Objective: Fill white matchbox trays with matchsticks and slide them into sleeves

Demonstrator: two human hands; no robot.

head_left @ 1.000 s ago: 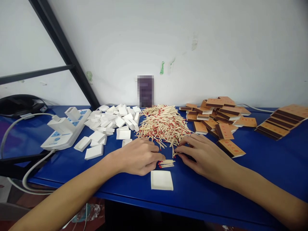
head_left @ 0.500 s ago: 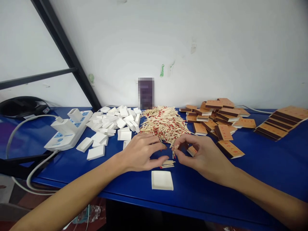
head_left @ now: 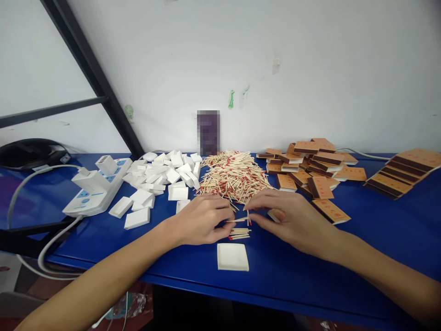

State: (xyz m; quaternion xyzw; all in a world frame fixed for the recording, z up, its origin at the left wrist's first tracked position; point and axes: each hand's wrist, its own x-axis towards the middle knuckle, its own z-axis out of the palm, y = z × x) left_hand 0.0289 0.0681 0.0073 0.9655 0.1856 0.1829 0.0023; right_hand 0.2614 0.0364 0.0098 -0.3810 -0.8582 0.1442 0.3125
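Observation:
My left hand [head_left: 209, 219] is closed, its thumb and forefinger pinching matchsticks [head_left: 237, 220] that point to the right. My right hand [head_left: 288, 224] is just across from it, thumb and forefinger a little apart at the free ends of those matchsticks. Another matchstick [head_left: 248, 216] shows by the right fingertips. Below the hands lies a small row of matches [head_left: 240, 234], their red heads to the left. Nearer the front edge rests a white matchbox tray [head_left: 233, 257]. Behind the hands spreads a large heap of matches [head_left: 236, 177].
White matchbox trays [head_left: 161, 172] are piled at the left, beside a power strip [head_left: 99, 191] with cables. Orange matchbox sleeves [head_left: 319, 168] are heaped at the right, with more sleeves [head_left: 401, 174] farther right. A pixelated dark object [head_left: 208, 133] stands against the wall.
My left thumb and forefinger have closed on matchsticks beside my right fingertips, where the right hand was pinching matchsticks before. The right fingers have parted slightly. The row and front tray stay put.

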